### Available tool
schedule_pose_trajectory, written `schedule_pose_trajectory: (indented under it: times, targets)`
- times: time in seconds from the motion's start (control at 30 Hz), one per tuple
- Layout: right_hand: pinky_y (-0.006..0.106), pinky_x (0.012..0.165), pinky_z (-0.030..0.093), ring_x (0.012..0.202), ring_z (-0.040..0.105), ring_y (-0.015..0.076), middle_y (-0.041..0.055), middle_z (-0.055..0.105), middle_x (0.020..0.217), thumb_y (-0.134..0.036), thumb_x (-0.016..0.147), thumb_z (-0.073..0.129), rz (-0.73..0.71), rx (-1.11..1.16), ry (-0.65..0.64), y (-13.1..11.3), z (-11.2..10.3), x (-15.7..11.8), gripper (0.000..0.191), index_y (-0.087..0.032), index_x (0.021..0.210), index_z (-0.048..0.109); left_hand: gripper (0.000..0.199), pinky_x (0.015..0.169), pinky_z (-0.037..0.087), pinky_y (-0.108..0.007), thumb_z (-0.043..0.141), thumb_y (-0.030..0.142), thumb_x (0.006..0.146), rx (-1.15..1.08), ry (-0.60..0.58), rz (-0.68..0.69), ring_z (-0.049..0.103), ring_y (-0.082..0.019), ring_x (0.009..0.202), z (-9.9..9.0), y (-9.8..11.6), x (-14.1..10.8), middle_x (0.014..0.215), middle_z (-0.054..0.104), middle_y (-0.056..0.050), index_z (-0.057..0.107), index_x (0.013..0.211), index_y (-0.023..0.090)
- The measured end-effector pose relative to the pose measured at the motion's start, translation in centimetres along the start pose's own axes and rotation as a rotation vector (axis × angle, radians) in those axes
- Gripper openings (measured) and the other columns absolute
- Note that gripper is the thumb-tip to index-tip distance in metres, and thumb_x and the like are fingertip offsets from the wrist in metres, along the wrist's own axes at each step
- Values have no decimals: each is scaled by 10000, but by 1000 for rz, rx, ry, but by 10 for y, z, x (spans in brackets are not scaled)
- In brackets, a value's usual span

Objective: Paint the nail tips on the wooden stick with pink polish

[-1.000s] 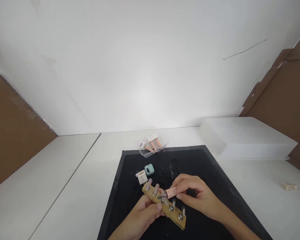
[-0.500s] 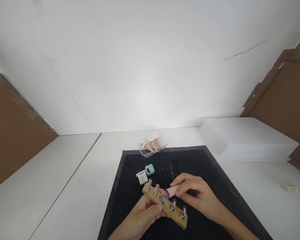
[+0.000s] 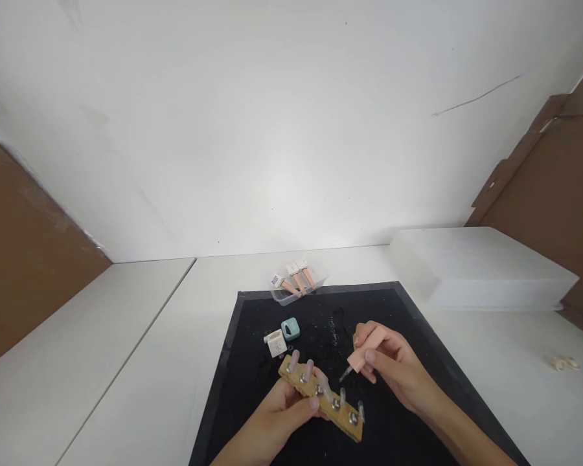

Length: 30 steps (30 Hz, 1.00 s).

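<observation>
My left hand (image 3: 291, 411) grips a tan nail display stand (image 3: 342, 421), a strip with several metal studs in a row. False nails (image 3: 325, 388) stand up from the studs; some look pinkish, those at the right end clear. My right hand (image 3: 393, 366) pinches a nail polish brush (image 3: 366, 349) by its long pink cap. Its bristles point down and left, just apart from the stand. Left of the hands sit a white nail polish bottle (image 3: 276, 344) and a small teal container (image 3: 290, 329) with a dark opening.
A black mat (image 3: 369, 307) lies under the work. At its far edge, a clear tray (image 3: 284, 299) holds several pink-capped bottles (image 3: 291, 279). A translucent white box (image 3: 486, 272) stands at right, with small pale pieces (image 3: 562, 364) nearer me. Brown cardboard (image 3: 29, 200) borders both sides.
My right hand has drawn the brush back to the right, away from the middle false nail, and tilted the cap up more. My left hand with the stand has barely moved.
</observation>
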State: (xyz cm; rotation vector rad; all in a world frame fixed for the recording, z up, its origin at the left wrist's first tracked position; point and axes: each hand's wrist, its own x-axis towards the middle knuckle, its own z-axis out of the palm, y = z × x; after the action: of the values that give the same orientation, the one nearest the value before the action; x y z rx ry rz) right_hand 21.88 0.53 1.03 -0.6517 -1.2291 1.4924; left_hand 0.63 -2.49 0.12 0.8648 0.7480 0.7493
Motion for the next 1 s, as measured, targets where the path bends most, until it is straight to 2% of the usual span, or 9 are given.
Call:
schedule_pose_trajectory:
  times: [0.17, 0.27, 0.37, 0.5, 0.7, 0.83, 1.0]
  targets:
    - [227, 479, 356, 554, 456, 102, 21, 528, 753, -369, 830, 594, -23, -111, -70, -1, 0, -3, 206, -176, 765, 629, 275, 885, 368, -373, 697, 314, 696, 29, -3, -12, 508, -184, 915, -2, -3, 1, 935, 565, -22, 626, 940, 211]
    - [239, 528, 373, 599, 465, 119, 22, 513, 764, -372, 840, 576, -17, -222, -113, -6, 2, -6, 198, -180, 835, 624, 329, 918, 344, -403, 716, 323, 665, 30, 34, -59, 493, -222, 982, -4, -6, 1, 976, 574, -41, 631, 960, 204]
    - [248, 559, 373, 628, 455, 132, 18, 494, 758, -389, 855, 544, -38, -317, -121, -11, 5, -7, 210, -190, 857, 610, 380, 936, 326, -410, 728, 336, 641, 35, 54, -95, 473, -250, 1046, -4, -7, 1, 1004, 584, -52, 633, 984, 203]
    - [255, 573, 376, 657, 470, 149, 25, 502, 762, -419, 863, 520, -73, -354, -134, -13, 7, -7, 245, -190, 835, 603, 425, 929, 331, -411, 742, 360, 616, 35, 36, -105, 486, -257, 1038, -3, -6, 0, 978, 606, -49, 629, 992, 198]
    - [251, 588, 382, 680, 504, 147, 30, 563, 782, -348, 888, 508, -101, -381, -183, -14, 12, -7, 181, -197, 860, 602, 434, 941, 321, -404, 755, 378, 594, 39, 52, -125, 469, -254, 1059, -1, -3, 1, 1022, 593, -52, 636, 968, 193]
    - [251, 572, 380, 682, 509, 146, 35, 560, 794, -312, 898, 493, -128, -430, -196, -15, 14, -7, 173, -193, 837, 603, 396, 932, 332, -403, 735, 357, 630, 42, 30, -110, 492, -236, 1017, -2, -5, 1, 1007, 596, -45, 630, 978, 199]
    - [275, 593, 395, 687, 516, 156, 41, 568, 789, -293, 892, 497, -198, -472, -193, -15, 14, -5, 166, -192, 797, 589, 426, 950, 319, -414, 745, 368, 614, 35, 61, -115, 472, -264, 1079, -2, -7, 1, 1038, 595, -55, 631, 986, 196]
